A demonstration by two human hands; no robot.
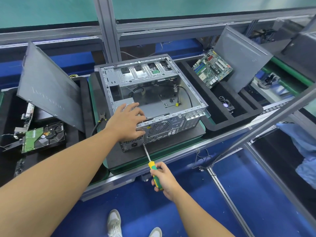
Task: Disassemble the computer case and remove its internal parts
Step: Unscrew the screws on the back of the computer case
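Note:
The open grey computer case (pixel 193 93) lies on its side on a dark mat, its rear panel facing me. Loose black cables (pixel 185 93) lie on its bare floor. My left hand (pixel 127 121) rests flat on the near left corner, over the power supply (pixel 131 144), holding nothing. My right hand (pixel 165 178) grips the green and yellow handle of a screwdriver (pixel 148 155). The screwdriver's tip touches the rear panel beside the power supply's lower right corner.
A removed side panel (pixel 49 86) leans at the left over a tray with a hard drive (pixel 45 135). Pliers (pixel 102 117) lie left of the case. At the right, a black foam tray (pixel 222 124) holds a motherboard (pixel 212 68), a small fan (pixel 228 104) and another panel (pixel 242 57).

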